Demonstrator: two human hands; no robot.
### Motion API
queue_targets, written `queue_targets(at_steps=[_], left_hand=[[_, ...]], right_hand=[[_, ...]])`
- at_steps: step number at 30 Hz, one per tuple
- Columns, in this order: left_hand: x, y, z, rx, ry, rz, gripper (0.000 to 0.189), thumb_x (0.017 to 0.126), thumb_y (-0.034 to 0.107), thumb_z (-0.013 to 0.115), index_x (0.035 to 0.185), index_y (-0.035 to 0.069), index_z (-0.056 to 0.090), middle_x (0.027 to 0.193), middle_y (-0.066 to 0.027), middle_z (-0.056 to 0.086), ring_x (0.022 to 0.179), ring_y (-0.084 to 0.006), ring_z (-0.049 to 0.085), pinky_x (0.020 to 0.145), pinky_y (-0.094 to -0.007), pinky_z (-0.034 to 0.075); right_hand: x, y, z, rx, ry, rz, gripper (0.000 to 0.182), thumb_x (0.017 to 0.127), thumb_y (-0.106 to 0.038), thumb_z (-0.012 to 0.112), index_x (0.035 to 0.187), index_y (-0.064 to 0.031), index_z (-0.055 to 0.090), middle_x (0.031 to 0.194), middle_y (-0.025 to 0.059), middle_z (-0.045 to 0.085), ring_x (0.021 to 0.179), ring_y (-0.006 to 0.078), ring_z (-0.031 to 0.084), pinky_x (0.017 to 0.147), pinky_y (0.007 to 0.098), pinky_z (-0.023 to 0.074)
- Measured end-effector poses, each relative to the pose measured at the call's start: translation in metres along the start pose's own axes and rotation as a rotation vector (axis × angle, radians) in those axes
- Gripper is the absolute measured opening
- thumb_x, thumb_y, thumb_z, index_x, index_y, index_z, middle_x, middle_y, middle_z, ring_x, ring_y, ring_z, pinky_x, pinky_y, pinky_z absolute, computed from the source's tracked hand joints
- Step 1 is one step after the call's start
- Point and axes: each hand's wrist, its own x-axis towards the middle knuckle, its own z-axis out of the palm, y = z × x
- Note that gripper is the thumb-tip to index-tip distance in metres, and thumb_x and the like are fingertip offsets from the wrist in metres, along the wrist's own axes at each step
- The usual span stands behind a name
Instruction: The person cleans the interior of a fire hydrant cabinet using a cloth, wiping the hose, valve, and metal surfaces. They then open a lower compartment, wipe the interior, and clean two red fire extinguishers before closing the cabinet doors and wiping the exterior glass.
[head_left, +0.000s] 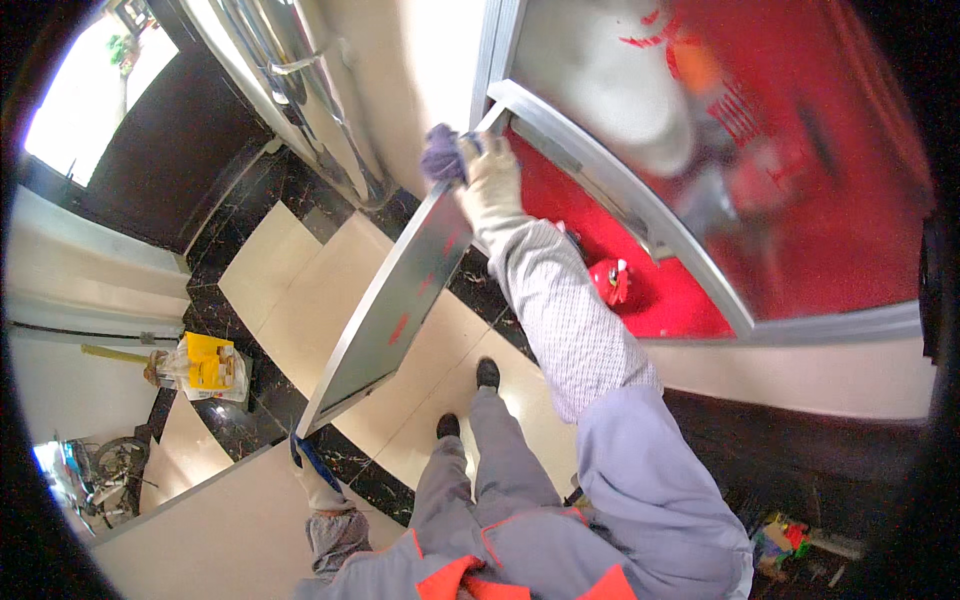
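A metal-framed glass door (409, 300) with red markings stands swung out from a red-lined wall cabinet (675, 300). My right hand (491, 180), in a pale glove with blue on the fingers, presses a bunched purple cloth (442, 156) on the door's top edge near the cabinet. At the opposite end, my left hand (319, 476), gloved alike, grips the outer corner of the frame. Its fingertips are partly hidden by the door. Inside the cabinet, beneath my right forearm, sits a red fitting (611, 281) with white parts.
Another glass pane (780, 210) with red print fronts the cabinet on the right. Shiny metal pipes (300, 97) rise at the upper left. A yellow-and-white bag (214, 367) with a stick stands by the left wall. A bicycle (112, 480) shows at lower left, colourful items (784, 536) at lower right.
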Motion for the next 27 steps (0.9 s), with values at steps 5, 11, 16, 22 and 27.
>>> queue_targets(at_steps=[5,11,16,22,27], left_hand=[[0.018,0.021,0.043,-0.06,0.102,0.086,0.05,0.098,0.039,0.048,0.131,0.002,0.048,0.125,-0.012,0.056,0.109,-0.0221,0.056,0.096,-0.0414,0.043],[0.027,0.095,0.071,-0.116,0.122,0.277,0.055,0.095,0.045,0.05,0.133,0.004,0.046,0.128,-0.0131,0.054,0.11,-0.0239,0.055,0.097,-0.0481,0.041],[0.078,0.08,0.047,-0.167,0.355,0.211,0.05,0.1,0.039,0.044,0.128,-0.001,0.052,0.121,-0.0159,0.058,0.105,-0.025,0.059,0.094,-0.0361,0.045],[0.167,0.123,0.058,-0.2,-0.038,0.179,0.046,0.102,0.033,0.041,0.129,-0.002,0.052,0.122,-0.0145,0.06,0.107,-0.0241,0.058,0.097,-0.0364,0.044],[0.195,0.114,0.038,0.176,-0.08,0.573,0.046,0.103,0.031,0.038,0.131,-0.003,0.048,0.126,-0.0161,0.057,0.112,-0.0251,0.056,0.1,-0.0378,0.042]], right_hand=[[0.068,0.052,0.017,-0.304,0.081,0.001,0.042,0.083,-0.024,0.066,0.123,-0.0196,0.056,0.124,0.0106,0.048,0.114,0.0298,0.049,0.096,0.0393,0.0448],[0.087,0.07,0.007,-0.56,0.114,-0.405,0.034,0.084,-0.019,0.058,0.118,-0.0221,0.059,0.125,0.0072,0.05,0.112,0.028,0.049,0.095,0.0408,0.0429],[-0.016,0.082,-0.022,0.03,0.103,-0.003,0.058,0.063,-0.004,0.073,0.118,-0.0122,0.058,0.121,0.0149,0.053,0.113,0.0349,0.05,0.098,0.0431,0.0418],[-0.166,0.178,-0.026,0.023,0.542,0.296,0.051,0.069,-0.008,0.063,0.119,-0.0049,0.055,0.12,0.0225,0.049,0.117,0.0432,0.045,0.104,0.0535,0.0305],[-0.116,0.206,0.065,-0.375,0.407,0.516,0.075,0.065,-0.018,0.07,0.135,-0.0116,0.044,0.134,0.032,0.03,0.125,0.0586,0.022,0.102,0.0704,0.0183]])
